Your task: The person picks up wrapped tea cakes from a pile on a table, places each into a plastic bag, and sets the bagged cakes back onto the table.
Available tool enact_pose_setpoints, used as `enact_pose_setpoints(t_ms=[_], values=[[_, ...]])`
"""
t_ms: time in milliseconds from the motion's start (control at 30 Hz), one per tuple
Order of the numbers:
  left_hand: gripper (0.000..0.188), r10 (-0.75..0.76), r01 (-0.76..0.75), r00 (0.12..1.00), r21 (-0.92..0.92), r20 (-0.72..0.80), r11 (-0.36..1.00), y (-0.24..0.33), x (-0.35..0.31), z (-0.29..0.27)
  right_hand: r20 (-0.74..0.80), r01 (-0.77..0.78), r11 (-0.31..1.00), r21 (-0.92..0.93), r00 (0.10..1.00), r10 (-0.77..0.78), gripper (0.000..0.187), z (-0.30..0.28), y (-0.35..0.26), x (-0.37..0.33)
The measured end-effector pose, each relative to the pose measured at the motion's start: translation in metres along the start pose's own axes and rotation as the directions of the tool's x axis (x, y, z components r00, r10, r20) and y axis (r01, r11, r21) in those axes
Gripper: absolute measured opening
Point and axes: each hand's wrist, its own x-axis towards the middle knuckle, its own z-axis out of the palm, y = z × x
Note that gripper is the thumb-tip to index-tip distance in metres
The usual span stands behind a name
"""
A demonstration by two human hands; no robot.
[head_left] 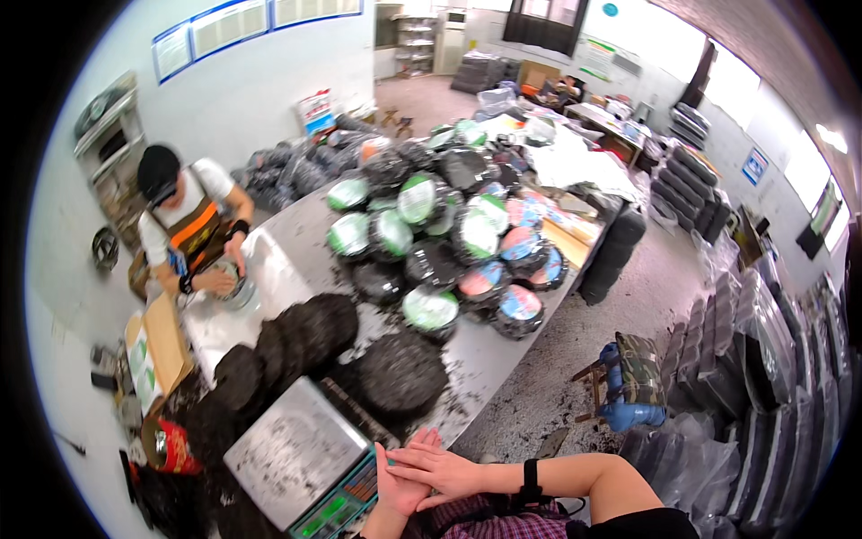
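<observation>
My left hand [401, 490] is turned up in front of me, its fingers stretched out and nothing held. Across its palm lies my right hand [445, 472], fingers flat, also holding nothing. Both hands meet just right of a digital scale [294, 449], whose steel plate carries only dark specks. Beyond the scale, a thick round black fibrous pad [401, 373] rests on the table [485, 377]. Several similar round pads [310, 331] lean in a row to its left. Farther off are piled round packs [433, 262] in clear wrap with coloured labels.
A co-worker [193, 220] at the table's left side handles a round wrapped item. A cardboard box [162, 346] and red bag [175, 449] stand left. Right are a stool [624, 382] with a camouflage cushion and stacked dark wrapped slabs [763, 359]. Black crumbs litter the table.
</observation>
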Motion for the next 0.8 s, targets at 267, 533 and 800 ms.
enact_pose_setpoints(t_ms=[267,533,800], values=[[0.060,-0.453,0.438,0.891,0.263,-0.003,0.860,-0.136,0.194,0.073,-0.466,-0.772,0.631,0.077,0.531,0.707,0.035,-0.127,0.204,-0.256],[0.063,-0.806,0.433,0.560,0.760,0.194,0.484,-0.221,0.341,0.291,-0.385,-0.907,0.364,0.212,0.264,0.884,0.029,-0.206,0.249,-0.391],[0.076,-0.253,0.280,0.044,0.231,0.967,0.932,-0.284,0.466,0.409,-0.262,-0.915,0.323,0.242,0.259,0.930,0.031,-0.272,0.310,-0.391]])
